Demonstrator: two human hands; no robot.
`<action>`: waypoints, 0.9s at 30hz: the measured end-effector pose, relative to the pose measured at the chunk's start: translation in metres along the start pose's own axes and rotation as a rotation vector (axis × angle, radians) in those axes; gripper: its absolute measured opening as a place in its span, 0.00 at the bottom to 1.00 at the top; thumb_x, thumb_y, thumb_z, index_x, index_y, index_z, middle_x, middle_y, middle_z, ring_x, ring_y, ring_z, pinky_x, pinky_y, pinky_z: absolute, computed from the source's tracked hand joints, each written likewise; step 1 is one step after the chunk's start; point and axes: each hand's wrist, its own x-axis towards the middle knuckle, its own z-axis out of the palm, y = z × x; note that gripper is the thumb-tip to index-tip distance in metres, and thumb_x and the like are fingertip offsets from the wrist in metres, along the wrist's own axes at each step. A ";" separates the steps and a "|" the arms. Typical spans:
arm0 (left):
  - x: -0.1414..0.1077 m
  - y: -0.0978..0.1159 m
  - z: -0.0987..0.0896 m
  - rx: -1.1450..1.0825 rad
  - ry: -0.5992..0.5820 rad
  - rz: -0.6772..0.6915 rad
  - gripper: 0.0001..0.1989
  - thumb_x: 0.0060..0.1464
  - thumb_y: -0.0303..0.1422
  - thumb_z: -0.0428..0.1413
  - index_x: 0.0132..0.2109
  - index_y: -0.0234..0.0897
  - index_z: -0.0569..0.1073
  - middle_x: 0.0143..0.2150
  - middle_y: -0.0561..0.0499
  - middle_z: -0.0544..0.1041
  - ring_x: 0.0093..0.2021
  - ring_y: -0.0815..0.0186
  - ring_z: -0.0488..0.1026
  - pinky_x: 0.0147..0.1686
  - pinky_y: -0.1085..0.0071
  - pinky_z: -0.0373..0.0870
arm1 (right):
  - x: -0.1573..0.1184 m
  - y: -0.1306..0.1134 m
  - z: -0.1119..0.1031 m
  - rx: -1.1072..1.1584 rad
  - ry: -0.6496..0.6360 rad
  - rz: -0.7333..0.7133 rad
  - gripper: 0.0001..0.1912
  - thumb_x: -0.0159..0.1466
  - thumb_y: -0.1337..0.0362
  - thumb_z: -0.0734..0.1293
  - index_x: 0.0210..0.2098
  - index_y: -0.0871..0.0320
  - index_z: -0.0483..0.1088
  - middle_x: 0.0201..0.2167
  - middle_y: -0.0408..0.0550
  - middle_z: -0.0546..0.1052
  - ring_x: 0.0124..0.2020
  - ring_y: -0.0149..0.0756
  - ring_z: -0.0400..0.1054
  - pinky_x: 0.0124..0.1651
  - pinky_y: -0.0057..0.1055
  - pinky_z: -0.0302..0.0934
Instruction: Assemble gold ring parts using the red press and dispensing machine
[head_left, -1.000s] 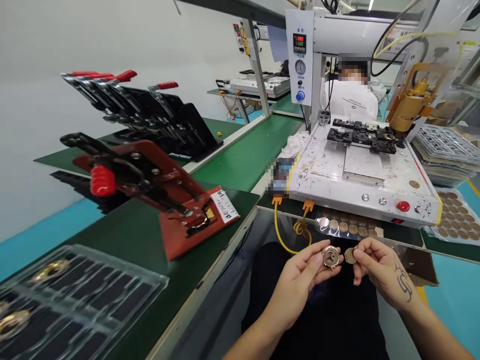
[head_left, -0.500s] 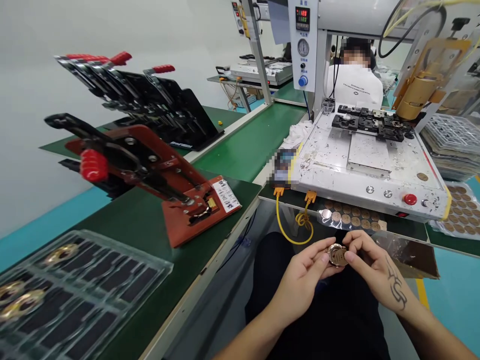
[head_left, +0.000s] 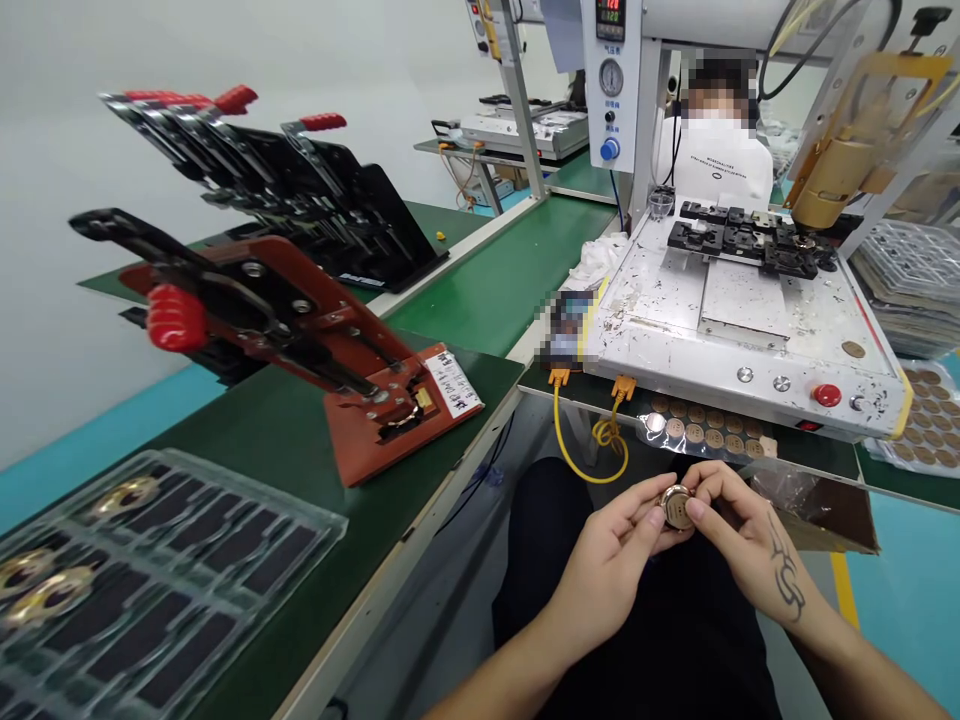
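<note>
Above my lap, my left hand (head_left: pixel 609 558) grips a small round gold-rimmed watch case (head_left: pixel 665 497) between thumb and fingers. A brown printed round sticker (head_left: pixel 678 510) lies over the case's face, within the shiny rim as far as I can see. My right hand (head_left: pixel 739 530) is closed at the right side, its thumb pressing the sticker's edge and its index finger curled at the rim. The fingers hide the case's underside. Just beyond my hands, a clear sheet with several matching round stickers (head_left: pixel 695 435) rests at the bench edge.
A brown toggle press (head_left: pixel 352 455) stands on the left bench, beside a clear tray (head_left: pixel 334 520) with gold rings. Ahead is a white heated machine (head_left: pixel 652 345) with black fixtures and a red button. An open carton (head_left: pixel 847 515) sits at right. A person in white (head_left: pixel 720 165) sits beyond.
The sticker, tilted at the case's right side before, now sits flatter and more centred on it. Both hands stay nearly in place. The camera view has shifted slightly.
</note>
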 end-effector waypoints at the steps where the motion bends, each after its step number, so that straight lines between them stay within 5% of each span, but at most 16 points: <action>1: 0.000 0.000 0.000 0.004 -0.002 0.004 0.24 0.62 0.43 0.68 0.61 0.38 0.81 0.57 0.41 0.84 0.58 0.48 0.82 0.63 0.50 0.78 | 0.000 0.000 0.000 -0.002 0.002 -0.002 0.17 0.74 0.49 0.67 0.34 0.53 0.70 0.46 0.49 0.75 0.46 0.43 0.70 0.51 0.36 0.66; 10: 0.001 -0.003 0.004 0.108 -0.001 0.049 0.25 0.65 0.44 0.65 0.63 0.37 0.79 0.59 0.39 0.83 0.58 0.48 0.82 0.63 0.50 0.79 | -0.001 0.004 0.000 -0.022 0.004 -0.043 0.14 0.76 0.56 0.66 0.35 0.54 0.67 0.47 0.48 0.72 0.48 0.40 0.69 0.51 0.35 0.64; 20: 0.005 -0.025 -0.007 0.433 0.086 0.213 0.20 0.68 0.38 0.60 0.64 0.37 0.77 0.56 0.40 0.85 0.55 0.52 0.84 0.59 0.57 0.82 | 0.001 0.023 0.004 -0.295 0.066 -0.176 0.06 0.75 0.64 0.67 0.41 0.52 0.65 0.42 0.47 0.70 0.42 0.39 0.67 0.46 0.35 0.65; 24: 0.008 -0.012 -0.016 0.666 -0.064 0.251 0.26 0.71 0.35 0.55 0.73 0.38 0.67 0.56 0.41 0.84 0.54 0.56 0.84 0.59 0.58 0.81 | 0.006 0.023 -0.002 -0.369 -0.088 -0.326 0.10 0.77 0.66 0.63 0.55 0.50 0.71 0.51 0.52 0.72 0.50 0.42 0.70 0.54 0.38 0.67; 27: 0.010 0.005 -0.018 0.645 -0.086 0.240 0.28 0.71 0.36 0.55 0.75 0.41 0.62 0.64 0.40 0.80 0.60 0.55 0.81 0.62 0.57 0.78 | 0.011 0.016 -0.004 -0.315 -0.080 -0.349 0.06 0.77 0.64 0.64 0.49 0.51 0.74 0.45 0.50 0.76 0.46 0.41 0.71 0.51 0.37 0.67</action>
